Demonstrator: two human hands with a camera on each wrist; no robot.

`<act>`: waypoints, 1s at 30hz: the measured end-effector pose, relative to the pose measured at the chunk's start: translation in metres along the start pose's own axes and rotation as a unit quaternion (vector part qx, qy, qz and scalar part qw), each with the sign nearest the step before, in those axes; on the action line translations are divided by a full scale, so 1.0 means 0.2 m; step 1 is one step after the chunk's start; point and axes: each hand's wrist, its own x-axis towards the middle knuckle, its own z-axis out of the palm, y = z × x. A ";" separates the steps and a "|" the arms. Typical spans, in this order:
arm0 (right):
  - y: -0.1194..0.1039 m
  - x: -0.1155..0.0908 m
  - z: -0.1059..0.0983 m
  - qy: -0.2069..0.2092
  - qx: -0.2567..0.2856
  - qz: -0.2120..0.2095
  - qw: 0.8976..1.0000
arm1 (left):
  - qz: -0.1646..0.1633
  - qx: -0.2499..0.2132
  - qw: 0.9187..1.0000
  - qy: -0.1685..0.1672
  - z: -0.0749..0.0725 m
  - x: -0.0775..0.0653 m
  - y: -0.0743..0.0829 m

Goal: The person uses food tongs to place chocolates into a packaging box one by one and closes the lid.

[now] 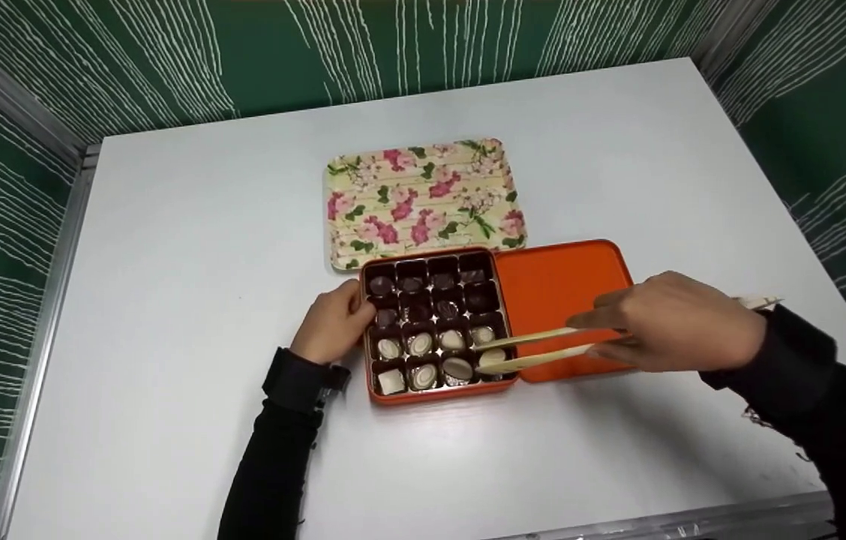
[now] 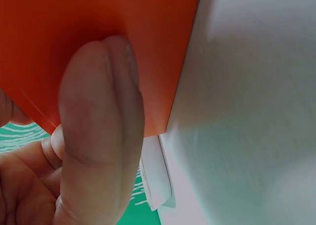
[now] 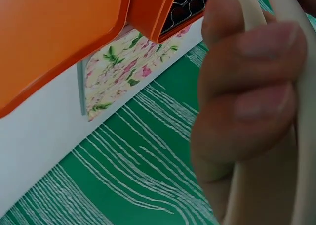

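An orange chocolate box (image 1: 442, 394) stands uncovered on the white table, its dark divided tray holding dark chocolates in the two far rows and mostly white ones in the two near rows. My left hand (image 1: 333, 322) grips the box's left side, thumb at the rim; the left wrist view shows fingers (image 2: 94, 121) against the orange outer wall. My right hand (image 1: 667, 322) holds pale wooden tongs (image 1: 543, 358), spread apart. Their tips are inside the box's right side, around a white chocolate (image 1: 493, 358); whether they touch it I cannot tell.
The orange lid (image 1: 562, 281) lies against the box's right side, under the tongs and right hand. Behind the box is a floral tray (image 1: 423, 199), close to its far edge. Green walls with white streaks border the white table (image 1: 190, 300) at the back and sides.
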 end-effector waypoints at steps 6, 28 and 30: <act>-0.06 0.04 -0.03 -0.005 -0.046 -0.011 0.999 | 0.005 -0.009 1.000 -0.002 -0.01 0.00 0.00; -0.05 0.06 -0.05 -0.037 -0.026 0.023 0.999 | -0.006 -0.008 1.000 -0.001 -0.01 0.00 0.00; -0.01 0.07 -0.06 -0.041 0.003 0.026 0.999 | -0.005 -0.009 1.000 -0.001 0.00 0.00 0.00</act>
